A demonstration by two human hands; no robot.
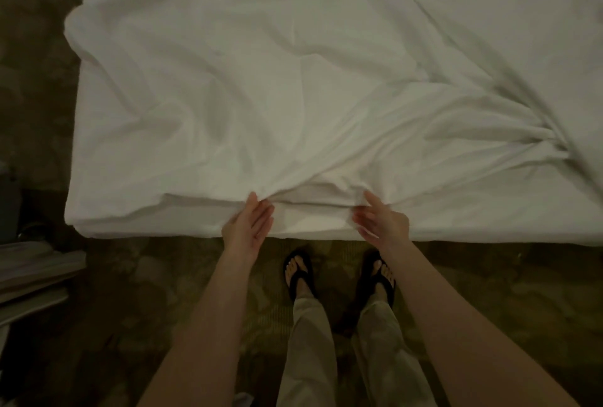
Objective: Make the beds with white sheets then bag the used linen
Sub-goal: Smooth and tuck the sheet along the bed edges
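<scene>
White cotton sheet [293, 96] covers the bed [182, 227], wrinkled, filling the upper frame. At lower centre both hands pinch its near hem: left hand [249, 222], right hand [383, 219], fingers mostly extended, though the dim light makes this uncertain. Cloth looks light, soft, limp; best held at the hem.

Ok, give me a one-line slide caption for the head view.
Left hand and right hand pinch the near edge of a wrinkled white sheet at the bed's edge.
</scene>
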